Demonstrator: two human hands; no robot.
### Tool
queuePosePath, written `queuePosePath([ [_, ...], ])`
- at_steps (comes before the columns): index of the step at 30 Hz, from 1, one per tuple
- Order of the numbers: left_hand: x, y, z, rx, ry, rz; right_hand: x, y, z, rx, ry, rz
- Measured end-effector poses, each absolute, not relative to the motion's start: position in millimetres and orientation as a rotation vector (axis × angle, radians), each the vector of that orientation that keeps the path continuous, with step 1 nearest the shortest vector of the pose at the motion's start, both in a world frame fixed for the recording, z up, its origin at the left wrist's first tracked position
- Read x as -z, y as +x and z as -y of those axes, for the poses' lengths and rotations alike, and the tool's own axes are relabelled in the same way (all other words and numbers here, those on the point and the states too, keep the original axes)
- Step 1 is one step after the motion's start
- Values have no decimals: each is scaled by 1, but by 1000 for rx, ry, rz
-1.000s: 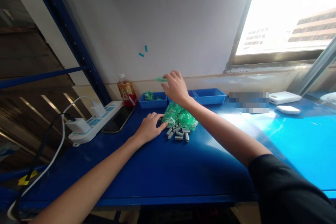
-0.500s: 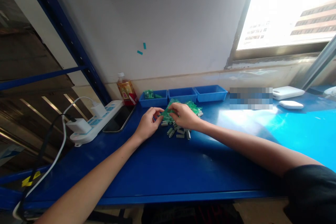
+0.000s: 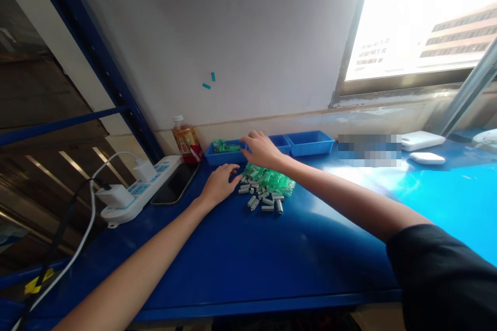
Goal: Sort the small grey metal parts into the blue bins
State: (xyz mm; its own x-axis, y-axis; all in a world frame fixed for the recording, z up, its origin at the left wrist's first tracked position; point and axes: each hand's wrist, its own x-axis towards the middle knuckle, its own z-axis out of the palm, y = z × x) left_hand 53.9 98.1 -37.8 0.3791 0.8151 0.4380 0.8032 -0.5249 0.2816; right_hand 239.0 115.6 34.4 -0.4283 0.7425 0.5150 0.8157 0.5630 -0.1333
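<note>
My right hand (image 3: 263, 151) is held over the right end of the left blue bin (image 3: 212, 159), thumb and fingers apart with nothing visible between them. Green plastic packets (image 3: 223, 147) lie inside that bin, close to its fingertips. My left hand (image 3: 220, 184) hovers low over the table, just left of the loose pieces, its thumb and fingers spread. In front of the bins lies a pile of small silvery metal cylinders (image 3: 267, 208), several of them scattered toward me. Clear green plastic bags (image 3: 280, 182) lie behind and among them, partly hidden by my right forearm.
Two more blue bins stand to the right; the far-right bin (image 3: 310, 146) shows fully. A phone (image 3: 173, 186), a white power strip (image 3: 134, 199) with plugged chargers and a drink bottle (image 3: 187, 139) are at left. White flat devices (image 3: 422, 139) lie at right.
My right hand has moved up and away from my left hand, from the green bags to the left bin. My left hand has parted from the green plastic and its fingers have opened.
</note>
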Motion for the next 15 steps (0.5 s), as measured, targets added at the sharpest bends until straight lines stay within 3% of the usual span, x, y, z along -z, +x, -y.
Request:
queuePosePath([
  [7,37,59,-76,-867,2597,-1463,26,264,-50,105,-1083,2400],
  [15,31,67,-69,-734,2573,-1256,27,259,-45,55,-1162,2463],
])
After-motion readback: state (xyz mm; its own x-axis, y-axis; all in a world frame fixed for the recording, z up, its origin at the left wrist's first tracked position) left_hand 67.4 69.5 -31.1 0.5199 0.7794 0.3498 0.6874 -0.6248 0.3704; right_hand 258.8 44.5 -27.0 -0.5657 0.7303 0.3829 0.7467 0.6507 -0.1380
